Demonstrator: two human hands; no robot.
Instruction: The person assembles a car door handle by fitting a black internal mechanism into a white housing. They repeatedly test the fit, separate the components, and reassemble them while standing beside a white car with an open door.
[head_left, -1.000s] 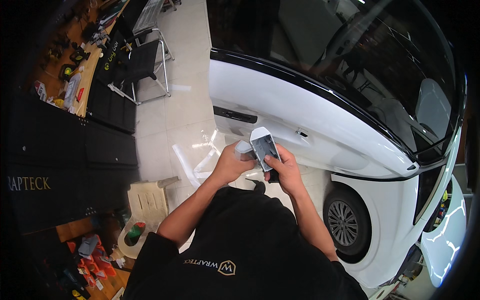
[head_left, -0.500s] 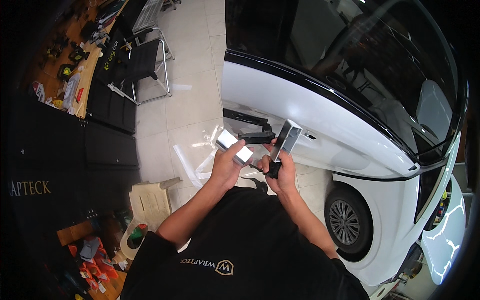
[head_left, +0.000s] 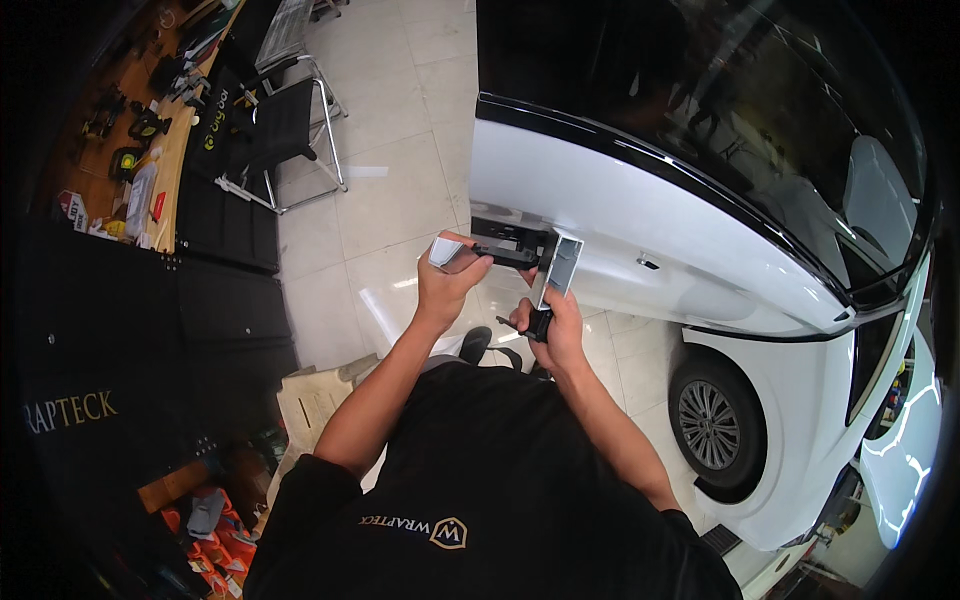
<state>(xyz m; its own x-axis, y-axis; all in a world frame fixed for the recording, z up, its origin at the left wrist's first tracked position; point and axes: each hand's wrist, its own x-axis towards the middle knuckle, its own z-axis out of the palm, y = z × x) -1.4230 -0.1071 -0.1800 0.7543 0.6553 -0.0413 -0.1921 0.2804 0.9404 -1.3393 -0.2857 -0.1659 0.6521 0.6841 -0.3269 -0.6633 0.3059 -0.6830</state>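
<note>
Two hands are working at centre frame, just beside the white car door (head_left: 640, 220). The left hand (head_left: 450, 285) is pinching a small white-grey piece (head_left: 446, 251), prob. a strip of film or backing paper, between thumb and fingertips; the same hand is touching the near end of a black bar-shaped part (head_left: 508, 256), which looks like a door-handle component. Whether it is gripping that bar cannot be told. The right hand (head_left: 555, 325) is closed round a narrow white-and-grey rectangular piece (head_left: 560, 268), held upright w/ its top edge meeting the door panel, and is also holding a small black tool (head_left: 535, 322) low in the fist; tool type is too small to tell.

Status, as a judgement: the dark handle recess (head_left: 510, 232) in the door is standing open, so the handle assy. is apparently off or partly off the panel. The loose pieces are both in hand, not seated on the car. Approx. mid-stage: strip-down appears done, fitting or wrapping of the parts is pending. Nothing is showing as re-mounted in the recess.

Surroundings: a folding chair (head_left: 280, 130) is standing upper left on the tiled floor (head_left: 400, 200), a workbench (head_left: 150, 150) w/ tools is lying along the far upper-left edge, and the front wheel (head_left: 715, 430) is sitting lower right. Orange items are lying lower left, well apart from the hands.
</note>
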